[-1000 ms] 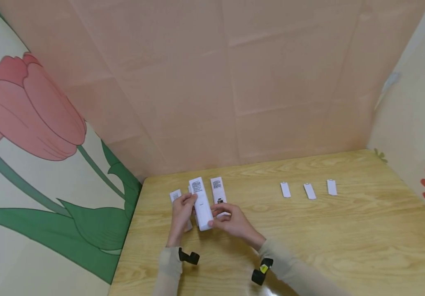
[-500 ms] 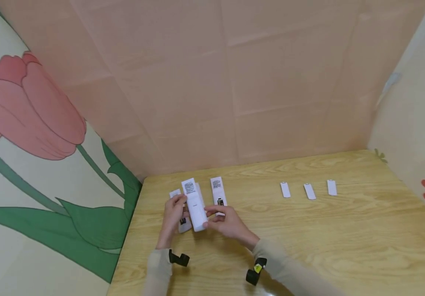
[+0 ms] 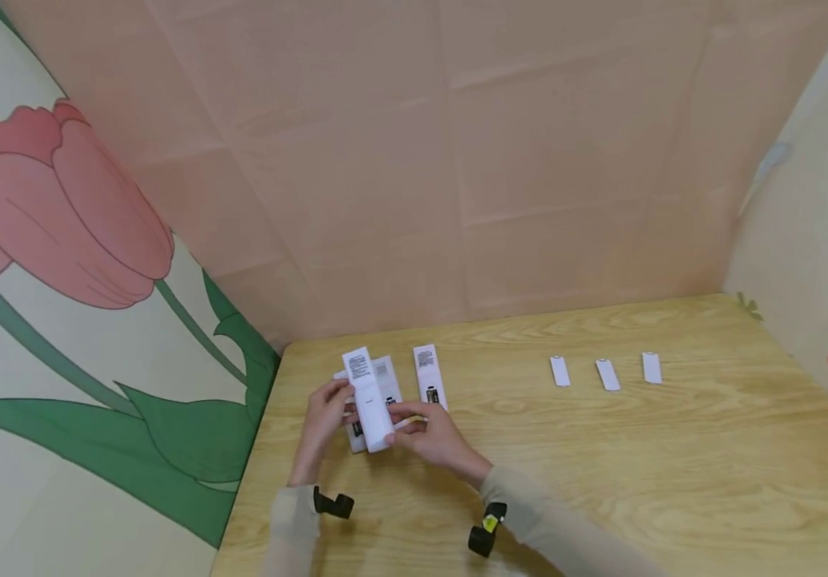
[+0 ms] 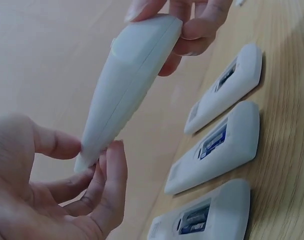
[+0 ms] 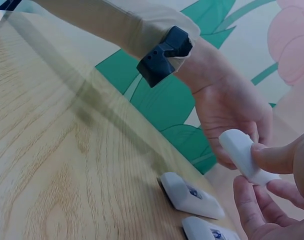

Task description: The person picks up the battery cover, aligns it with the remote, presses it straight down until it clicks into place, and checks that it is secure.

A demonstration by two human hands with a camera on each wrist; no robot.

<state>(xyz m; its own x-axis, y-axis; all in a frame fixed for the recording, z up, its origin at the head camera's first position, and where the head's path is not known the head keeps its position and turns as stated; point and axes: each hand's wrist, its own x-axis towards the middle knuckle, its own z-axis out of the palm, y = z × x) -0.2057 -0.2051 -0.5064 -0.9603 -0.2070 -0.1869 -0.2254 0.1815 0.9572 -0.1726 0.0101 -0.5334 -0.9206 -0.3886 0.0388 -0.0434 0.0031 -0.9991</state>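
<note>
A white remote control (image 3: 370, 405) is held above the table, its back with a printed label facing up in the head view. My left hand (image 3: 323, 414) pinches its far end on the left side. With thumb and fingers, my right hand (image 3: 437, 437) grips the near end. In the left wrist view this remote (image 4: 127, 82) slants between both hands. Beneath and beside it lie three more white remotes: a left one (image 3: 357, 439), a middle one (image 3: 385, 373) partly covered, and a right one (image 3: 426, 365). Batteries (image 4: 213, 145) show in their uncovered compartments.
Three small white battery covers (image 3: 559, 371) lie in a row on the right part of the wooden table (image 3: 601, 465). A pink backdrop hangs behind the table, and flower-printed walls stand at both sides.
Both hands have shifted left with the held remote, which passes from over the middle remote toward the left one. More of the middle remote now shows. The covers stay put.
</note>
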